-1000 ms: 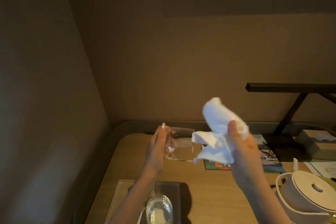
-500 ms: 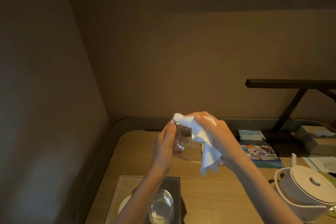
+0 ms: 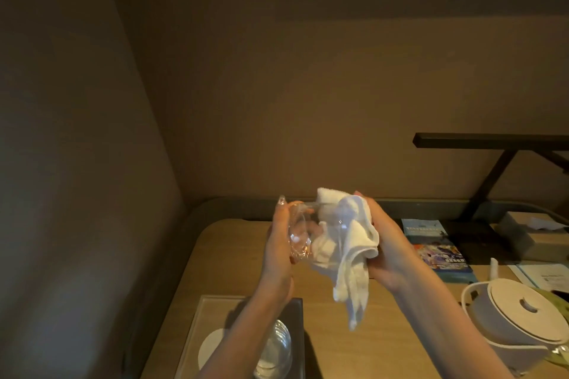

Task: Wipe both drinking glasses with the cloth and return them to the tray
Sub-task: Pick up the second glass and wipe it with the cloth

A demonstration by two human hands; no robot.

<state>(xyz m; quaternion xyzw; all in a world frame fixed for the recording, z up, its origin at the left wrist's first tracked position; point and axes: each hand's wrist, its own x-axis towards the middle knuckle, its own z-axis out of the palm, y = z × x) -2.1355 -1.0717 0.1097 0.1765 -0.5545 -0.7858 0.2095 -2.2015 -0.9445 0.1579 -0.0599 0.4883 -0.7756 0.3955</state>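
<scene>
Left hand (image 3: 278, 258) grips a clear glass (image 3: 299, 237) at its base, fingers curled round it, and holds it on its side in the air above the bench (image 3: 369, 348), mouth toward the right. Just beside it the right hand (image 3: 391, 255) clutches a white cloth (image 3: 354, 258); part of the cloth is pushed into the glass and the rest hangs below. The second glass (image 3: 274, 351) stands on the tray (image 3: 197, 332) near the bench's near left corner, under the left forearm. A white kettle (image 3: 517, 317) stands at the near right edge.

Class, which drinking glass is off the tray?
The glass that the left hand holds against the cloth; the other glass stands on the tray.
</scene>
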